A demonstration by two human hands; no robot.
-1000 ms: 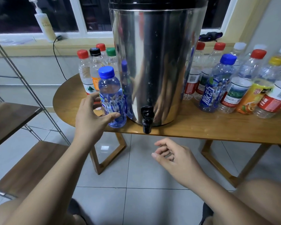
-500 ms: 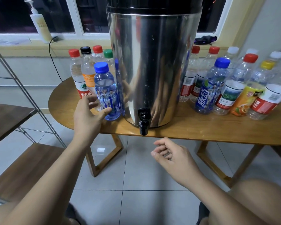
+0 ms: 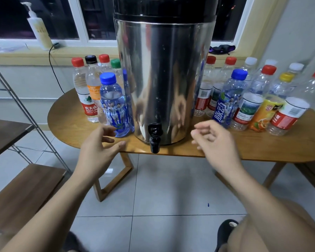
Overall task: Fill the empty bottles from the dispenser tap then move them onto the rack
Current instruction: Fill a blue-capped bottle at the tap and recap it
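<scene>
A tall steel dispenser (image 3: 164,79) stands mid-table, its black tap (image 3: 155,138) hanging over the front edge. Left of it stands a blue-capped bottle (image 3: 113,104), full of water, in front of several capped bottles (image 3: 88,91). My left hand (image 3: 98,150) is open just below that blue bottle and no longer touches it. To the right of the dispenser stand several empty bottles, the nearest a blue-capped one (image 3: 229,100). My right hand (image 3: 213,140) hovers with loosely curled fingers, holding nothing, just left of that bottle. The rack (image 3: 13,193) with wooden shelves is at far left.
The oval wooden table (image 3: 262,150) has angled legs over a tiled floor. A pump bottle (image 3: 39,28) and a black cable (image 3: 53,66) are by the window sill. My knees and a black slipper (image 3: 225,231) fill the bottom edge.
My left hand has let go of the full blue-capped bottle and drawn back. My right hand has risen from below the table edge toward the empty bottles on the right.
</scene>
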